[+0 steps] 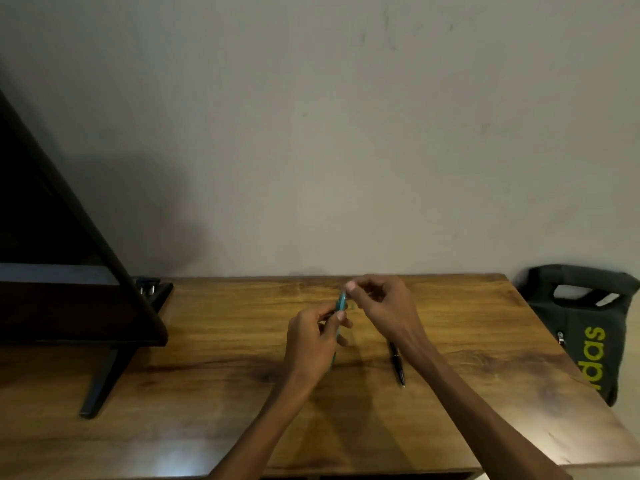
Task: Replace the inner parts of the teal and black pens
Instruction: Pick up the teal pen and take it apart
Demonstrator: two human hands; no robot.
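Note:
The teal pen (pixel 341 303) is held above the middle of the wooden table (pixel 207 393), pointing away from me. My left hand (pixel 313 344) grips its lower barrel. My right hand (pixel 381 306) pinches the pen's far end between thumb and forefinger; what sits at those fingertips is too small to tell. The black pen (pixel 397 363) lies on the table just right of my hands, partly hidden under my right wrist, its tip toward me.
A dark monitor (pixel 62 271) on a black stand (pixel 104 379) fills the left side. A dark bag with yellow-green lettering (pixel 588 334) sits off the table's right edge. A plain wall rises behind the table's far edge.

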